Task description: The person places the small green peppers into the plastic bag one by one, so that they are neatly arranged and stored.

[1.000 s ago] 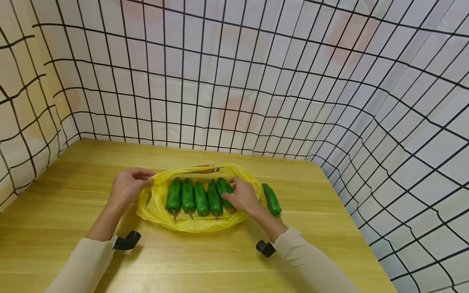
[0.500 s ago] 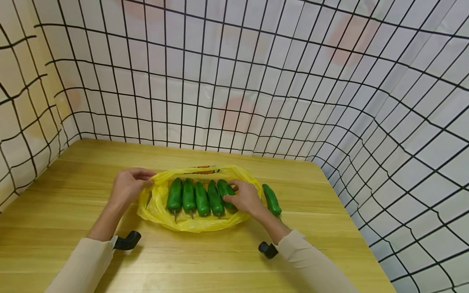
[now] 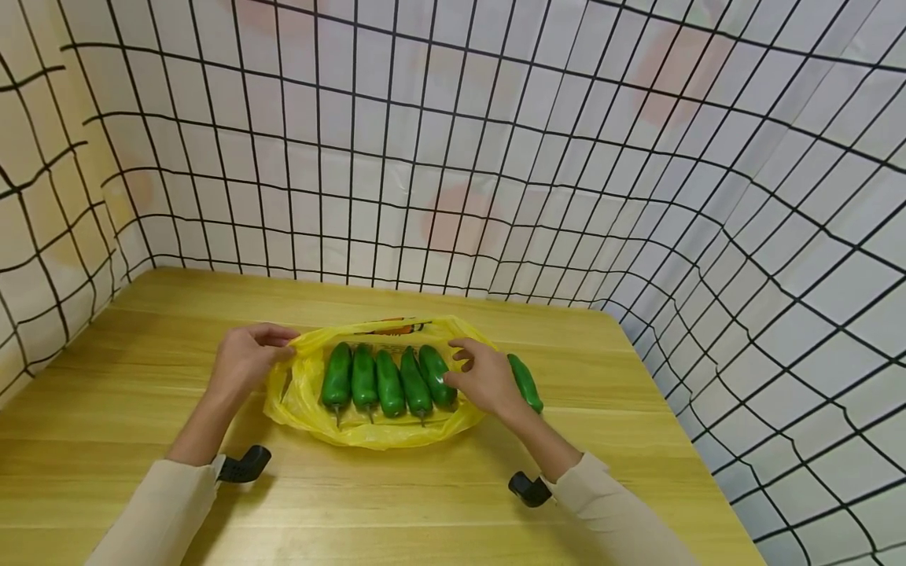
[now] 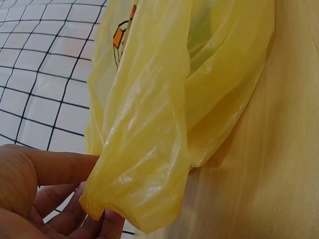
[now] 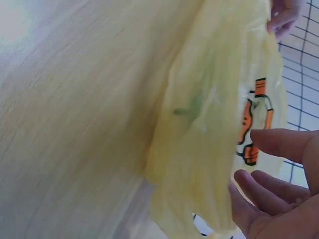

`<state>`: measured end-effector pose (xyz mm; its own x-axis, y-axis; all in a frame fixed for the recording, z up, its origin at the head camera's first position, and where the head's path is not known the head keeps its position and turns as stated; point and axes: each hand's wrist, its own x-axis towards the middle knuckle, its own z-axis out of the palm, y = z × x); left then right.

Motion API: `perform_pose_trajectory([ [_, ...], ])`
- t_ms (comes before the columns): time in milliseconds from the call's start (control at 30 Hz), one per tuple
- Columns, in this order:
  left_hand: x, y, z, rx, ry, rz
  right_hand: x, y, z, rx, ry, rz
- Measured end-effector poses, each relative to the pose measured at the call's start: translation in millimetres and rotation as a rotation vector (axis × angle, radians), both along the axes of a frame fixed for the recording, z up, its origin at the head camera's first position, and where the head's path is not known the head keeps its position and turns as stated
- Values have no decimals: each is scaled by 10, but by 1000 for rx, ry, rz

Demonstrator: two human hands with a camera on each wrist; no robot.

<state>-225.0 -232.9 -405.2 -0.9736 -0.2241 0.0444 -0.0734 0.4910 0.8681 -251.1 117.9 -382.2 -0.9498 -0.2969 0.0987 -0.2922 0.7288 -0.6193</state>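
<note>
A yellow plastic bag (image 3: 304,409) lies with its mouth spread wide on the wooden table. Several green peppers (image 3: 390,384) sit side by side in it, stems toward the person. My left hand (image 3: 244,354) pinches the bag's left edge between thumb and fingers; the left wrist view shows the gathered yellow film (image 4: 142,169) there. Over the bag's right side is my right hand (image 3: 484,377), its fingers spread apart with nothing between them, just right of the last pepper (image 3: 434,369). One more green pepper (image 3: 524,381) lies on the table right of the bag, partly hidden behind the right hand and wrist.
The wooden table (image 3: 354,503) reaches back to a white curtain with a black grid (image 3: 396,157), which also runs along both sides. Black wrist-camera mounts (image 3: 244,464) stick out under both sleeves.
The right hand has let go of the rightmost pepper in the bag and drawn back to the right, fingers opening. The left hand has stayed on the bag's edge.
</note>
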Motion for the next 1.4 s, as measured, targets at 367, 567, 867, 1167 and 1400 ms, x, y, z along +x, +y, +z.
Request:
perform_pose_trajectory([
  [367, 8, 0, 11, -7, 5, 5, 9, 263, 187, -75, 81, -68],
  [567, 3, 4, 2, 1, 2, 5, -14, 484, 168, -81, 109, -130],
  [867, -4, 1, -3, -5, 0, 8, -81, 783, 56, -64, 98, -234],
  [1167, -1, 1, 0, 1, -5, 7, -102, 937, -115, -60, 37, -284],
  [1400, -2, 5, 0, 8, -6, 13, -110, 992, -214, 9, -17, -291],
])
